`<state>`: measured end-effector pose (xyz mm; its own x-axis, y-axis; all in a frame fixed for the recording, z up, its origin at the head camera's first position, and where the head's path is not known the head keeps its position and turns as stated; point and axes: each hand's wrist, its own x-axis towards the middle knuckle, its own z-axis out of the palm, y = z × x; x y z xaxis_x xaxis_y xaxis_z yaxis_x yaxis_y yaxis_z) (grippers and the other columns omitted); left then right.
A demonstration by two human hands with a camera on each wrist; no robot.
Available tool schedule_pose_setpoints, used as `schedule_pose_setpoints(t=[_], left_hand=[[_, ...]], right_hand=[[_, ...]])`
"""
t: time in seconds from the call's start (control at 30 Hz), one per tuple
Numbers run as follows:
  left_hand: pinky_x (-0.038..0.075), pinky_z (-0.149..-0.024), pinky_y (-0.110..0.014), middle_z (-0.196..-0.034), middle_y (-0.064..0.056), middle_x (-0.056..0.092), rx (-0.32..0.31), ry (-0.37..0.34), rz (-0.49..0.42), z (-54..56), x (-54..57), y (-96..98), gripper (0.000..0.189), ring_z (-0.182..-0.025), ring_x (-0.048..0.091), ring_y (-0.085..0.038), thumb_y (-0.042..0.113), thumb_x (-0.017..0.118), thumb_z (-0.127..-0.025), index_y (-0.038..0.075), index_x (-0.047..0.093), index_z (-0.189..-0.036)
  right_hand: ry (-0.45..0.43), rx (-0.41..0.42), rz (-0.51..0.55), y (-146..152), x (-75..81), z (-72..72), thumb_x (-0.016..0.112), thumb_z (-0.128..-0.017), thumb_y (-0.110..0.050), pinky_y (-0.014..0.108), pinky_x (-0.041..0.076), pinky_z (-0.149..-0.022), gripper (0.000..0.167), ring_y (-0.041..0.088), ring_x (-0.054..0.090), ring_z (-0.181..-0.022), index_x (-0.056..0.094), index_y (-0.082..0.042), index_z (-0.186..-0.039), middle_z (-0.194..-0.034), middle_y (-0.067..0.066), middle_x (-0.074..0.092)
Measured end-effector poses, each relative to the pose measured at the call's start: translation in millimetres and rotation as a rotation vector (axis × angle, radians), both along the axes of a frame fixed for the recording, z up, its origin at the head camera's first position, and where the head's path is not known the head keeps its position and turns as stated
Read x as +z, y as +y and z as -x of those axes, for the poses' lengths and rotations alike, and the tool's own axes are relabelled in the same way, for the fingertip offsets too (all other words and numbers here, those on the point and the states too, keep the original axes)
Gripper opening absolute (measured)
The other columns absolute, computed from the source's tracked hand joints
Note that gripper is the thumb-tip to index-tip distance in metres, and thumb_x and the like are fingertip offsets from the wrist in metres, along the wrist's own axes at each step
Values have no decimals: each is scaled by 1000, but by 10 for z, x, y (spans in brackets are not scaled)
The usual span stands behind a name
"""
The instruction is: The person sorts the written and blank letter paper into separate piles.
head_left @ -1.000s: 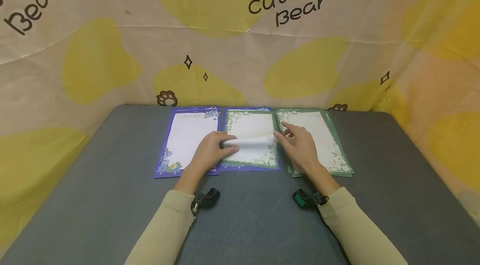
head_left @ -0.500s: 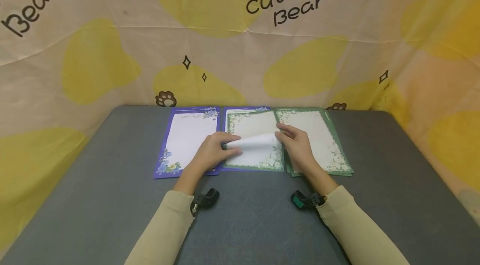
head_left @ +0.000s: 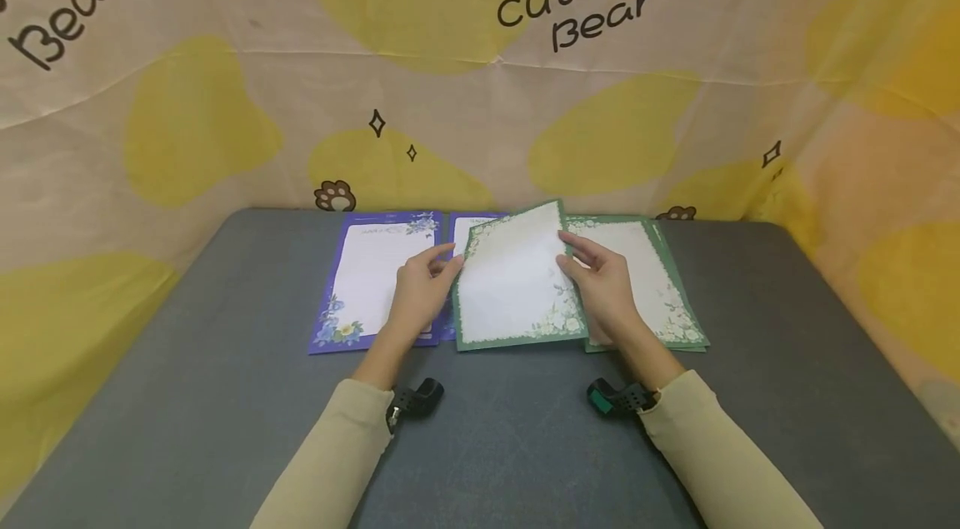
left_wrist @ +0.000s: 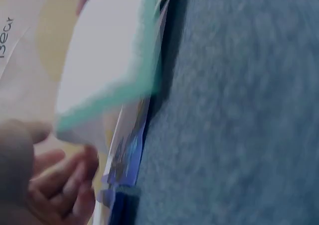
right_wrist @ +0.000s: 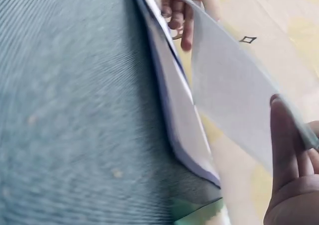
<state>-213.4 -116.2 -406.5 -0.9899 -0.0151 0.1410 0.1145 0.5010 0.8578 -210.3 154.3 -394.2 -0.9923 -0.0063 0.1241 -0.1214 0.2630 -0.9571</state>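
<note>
In the head view a sheet of stationery paper (head_left: pixel 517 283) with a green floral border is raised and tilted over the middle stack, its face toward me. My right hand (head_left: pixel 603 283) pinches its right edge between thumb and fingers. At the left edge, my left hand (head_left: pixel 422 287) holds the sheet near its upper part, thumb at the edge. The left wrist view has the sheet's green border (left_wrist: pixel 109 103) blurred beside the left hand (left_wrist: pixel 55 180). From the right wrist view, the sheet's plain back (right_wrist: pixel 232 80) rises above the table, gripped by the right hand (right_wrist: pixel 294 170).
Purple-bordered sheets (head_left: pixel 382 279) lie at the left, with more purple paper (head_left: pixel 468 224) partly hidden behind the raised sheet. A stack of green-bordered sheets (head_left: pixel 637 271) lies at the right. All rest on a grey table (head_left: pixel 510 437) before a patterned cloth (head_left: pixel 450 29).
The green-bordered sheet was curled over the middle purple stack; it is now lifted, straightened and shifted right. The right hand has taken its edge, and the left hand has moved up along the left edge.
</note>
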Motion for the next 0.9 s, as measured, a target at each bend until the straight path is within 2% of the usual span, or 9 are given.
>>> schedule_pose_setpoints(t=[0.17, 0.3, 0.4, 0.47, 0.5, 0.6, 0.7, 0.77, 0.9], left_hand=[[60, -72, -28, -118, -15, 75, -50, -125, -235, 13, 16, -16, 41, -84, 72, -19, 28, 65, -99, 13, 63, -137], [59, -81, -27, -123, -15, 73, -72, -207, -341, 16, 33, -15, 34, -94, 70, -16, 25, 67, -98, 12, 69, -130], [56, -90, -30, -131, -12, 68, -92, -227, -365, 17, 46, -16, 34, -111, 66, -19, 23, 67, -98, 12, 69, -130], [55, -92, -31, -138, -9, 64, -95, -223, -375, 14, 56, -21, 36, -117, 61, -17, 21, 67, -98, 13, 67, -133], [54, -92, -31, -142, -8, 62, -91, -218, -373, 10, 62, -25, 37, -112, 61, -16, 21, 68, -97, 14, 66, -134], [52, -80, -25, -151, -2, 55, -88, -195, -368, 4, 73, -35, 40, -82, 56, -7, 19, 69, -97, 17, 65, -137], [43, -61, -21, -155, -1, 50, -109, -146, -374, 1, 75, -43, 43, -55, 37, -7, 16, 69, -96, 18, 63, -139], [36, -54, -21, -158, -3, 47, -128, -101, -382, 3, 71, -45, 45, -50, 31, -6, 12, 68, -96, 15, 62, -140], [36, -53, -18, -161, -7, 41, -140, -26, -379, 14, 55, -37, 47, -54, 34, -4, 7, 68, -96, 11, 60, -141]], right_hand=[[40, 11, 67, 28, 47, 5, 65, -99, -16, 17, 47, -105, 44, 16, 44, -146, 59, -14, -142, -152, 1, 55], [53, 25, 81, 46, 61, 11, 65, -99, -15, 10, 47, -100, 44, 17, 44, -147, 59, -12, -143, -152, 3, 55], [45, 34, 71, 48, 69, 8, 65, -99, -15, 10, 47, -100, 44, 18, 43, -147, 59, -13, -143, -152, 2, 55], [39, 45, 65, 46, 73, 4, 66, -99, -16, 11, 47, -100, 44, 17, 43, -147, 59, -14, -142, -152, 2, 55], [36, 54, 66, 46, 75, 2, 66, -99, -16, 11, 48, -100, 44, 17, 43, -147, 59, -14, -143, -152, 2, 55], [37, 92, 67, 46, 82, -4, 66, -99, -13, 10, 47, -100, 47, 17, 41, -149, 57, -11, -144, -153, 3, 54], [30, 123, 59, 53, 84, -11, 65, -99, -10, 9, 47, -100, 51, 16, 36, -152, 52, -10, -148, -156, 3, 49], [24, 132, 42, 59, 82, -12, 64, -99, -9, 10, 46, -102, 54, 14, 33, -153, 49, -11, -151, -158, 2, 46], [7, 127, 3, 59, 77, -9, 64, -99, -9, 12, 45, -104, 57, 14, 30, -154, 46, -13, -153, -160, 0, 43]])
